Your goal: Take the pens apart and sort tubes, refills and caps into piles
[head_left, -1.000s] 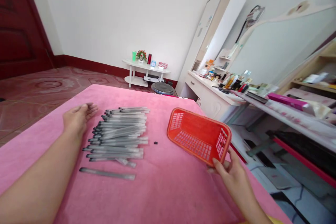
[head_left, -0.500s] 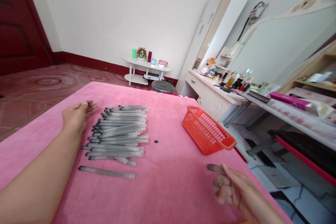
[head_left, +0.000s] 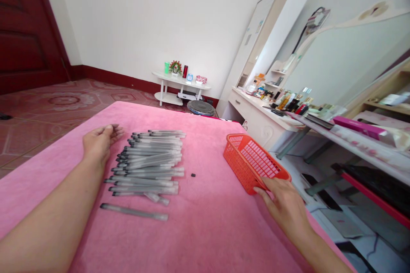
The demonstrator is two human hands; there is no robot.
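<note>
My left hand (head_left: 100, 141) rests on the pink table cover (head_left: 205, 230), fingers loosely spread, just left of a pile of several grey pens (head_left: 150, 162). One pen (head_left: 133, 211) lies apart in front of the pile. A small black cap (head_left: 193, 175) lies to the right of the pens. My right hand (head_left: 285, 204) reaches to the near corner of an empty red plastic basket (head_left: 254, 163) that stands flat near the table's right edge. Its fingers are stretched out and touch the basket's rim.
The table's right edge drops off just beyond the basket. A white dresser (head_left: 256, 115) with bottles and a mirror stands to the right. A small white side table (head_left: 181, 87) stands by the far wall, a dark red door (head_left: 22, 30) at the left.
My right hand held the basket tilted up, set it down flat farther right, drew back, and now reaches to its near corner again. My left hand has stayed put.
</note>
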